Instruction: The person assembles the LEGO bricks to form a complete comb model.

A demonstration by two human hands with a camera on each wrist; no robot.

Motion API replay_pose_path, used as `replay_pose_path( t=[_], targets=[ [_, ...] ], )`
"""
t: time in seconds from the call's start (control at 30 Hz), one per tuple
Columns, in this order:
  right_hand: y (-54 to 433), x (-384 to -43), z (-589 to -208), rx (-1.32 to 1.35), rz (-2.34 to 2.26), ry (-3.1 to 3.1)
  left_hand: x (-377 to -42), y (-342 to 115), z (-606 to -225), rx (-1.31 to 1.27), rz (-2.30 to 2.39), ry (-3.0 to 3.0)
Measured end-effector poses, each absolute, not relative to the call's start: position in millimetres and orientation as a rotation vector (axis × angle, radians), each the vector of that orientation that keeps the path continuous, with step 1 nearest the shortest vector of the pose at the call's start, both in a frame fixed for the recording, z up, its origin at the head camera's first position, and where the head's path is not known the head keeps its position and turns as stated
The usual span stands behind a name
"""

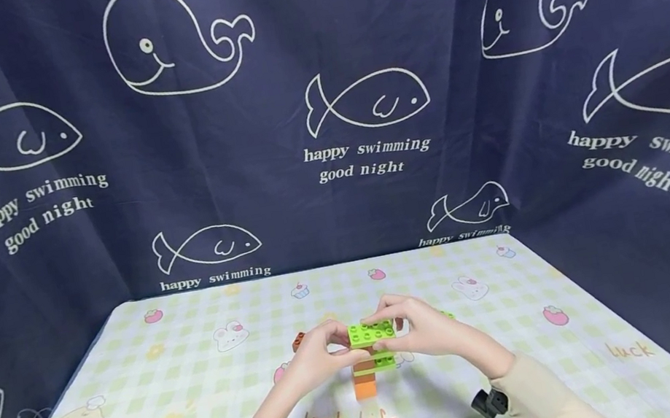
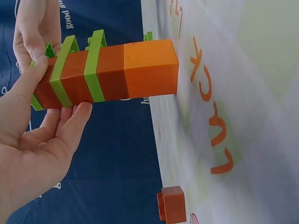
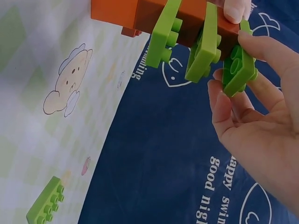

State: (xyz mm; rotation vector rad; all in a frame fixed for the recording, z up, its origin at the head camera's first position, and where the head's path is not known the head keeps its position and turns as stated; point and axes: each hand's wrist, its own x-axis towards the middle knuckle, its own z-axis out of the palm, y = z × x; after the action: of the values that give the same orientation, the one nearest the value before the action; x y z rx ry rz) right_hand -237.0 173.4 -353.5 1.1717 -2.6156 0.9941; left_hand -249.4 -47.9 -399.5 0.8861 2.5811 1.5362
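A tower of toy building blocks stands upright on the table, its orange block [image 2: 152, 67] at the bottom. Above that, reddish-brown blocks [image 2: 112, 70] alternate with lime-green plates [image 2: 95, 67] whose studded ends jut out to the right. My left hand [image 1: 320, 356] holds the tower's upper end, thumb against the top brown block and fingers on the far side. On top lies another green plate [image 1: 371, 334]; my right hand [image 1: 424, 327] pinches its overhanging end between thumb and fingers. The right wrist view shows the hollow underside of this plate.
A loose brown block [image 2: 174, 205] lies on the table left of the tower. To the right is a loose green studded plate [image 3: 46, 203], mostly behind the right hand in the head view. A checked cloth [image 1: 208, 407] covers the table; a dark blue curtain [image 1: 276, 174] hangs behind.
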Motion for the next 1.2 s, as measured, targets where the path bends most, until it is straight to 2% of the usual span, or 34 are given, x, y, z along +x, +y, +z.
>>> replay_pose_path(
  t=[0.73, 1.2],
  targets=[
    [173.8, -238.8, -362.0, 1.157, 1.039, -2.583, -249.6, -49.1, -403.3, 0.893, 1.543, 2.585],
    [165.0, -230.3, -375.2, 0.925, 1.172, -2.603, -247.7, -50.5, -405.0, 0.94, 1.543, 2.613]
  ],
)
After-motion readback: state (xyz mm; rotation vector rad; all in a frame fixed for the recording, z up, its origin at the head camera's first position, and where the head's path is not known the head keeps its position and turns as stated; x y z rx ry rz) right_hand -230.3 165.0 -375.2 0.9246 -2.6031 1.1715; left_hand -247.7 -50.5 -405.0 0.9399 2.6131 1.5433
